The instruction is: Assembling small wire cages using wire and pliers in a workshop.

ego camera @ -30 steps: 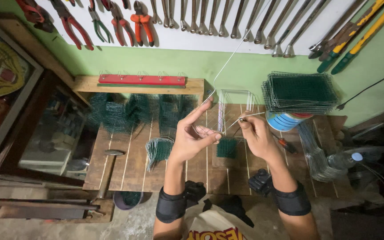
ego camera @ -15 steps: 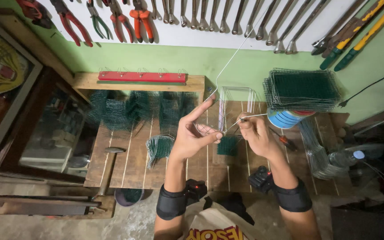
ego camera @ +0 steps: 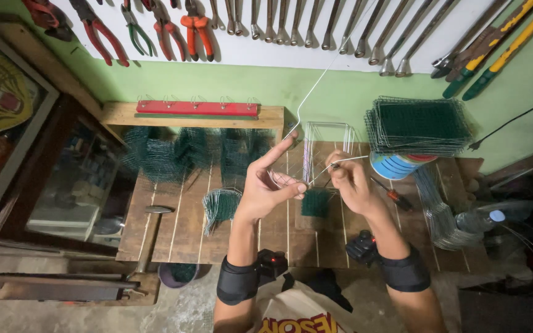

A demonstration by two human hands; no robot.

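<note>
Thin pale metal wire (ego camera: 311, 92), long and bent, rising toward wall tools, lower end pinched between both hands. Small green wire-mesh piece (ego camera: 316, 202) flat on wooden surface (ego camera: 180, 228) beneath.

Both hands raised: left (ego camera: 268, 188) index extended, right (ego camera: 348, 180) pinched.

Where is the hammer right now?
In the head view, the hammer lies at the lower left corner of the wooden table, its handle hanging over the near edge, left of the left hand and a small bent piece of green mesh.
</note>
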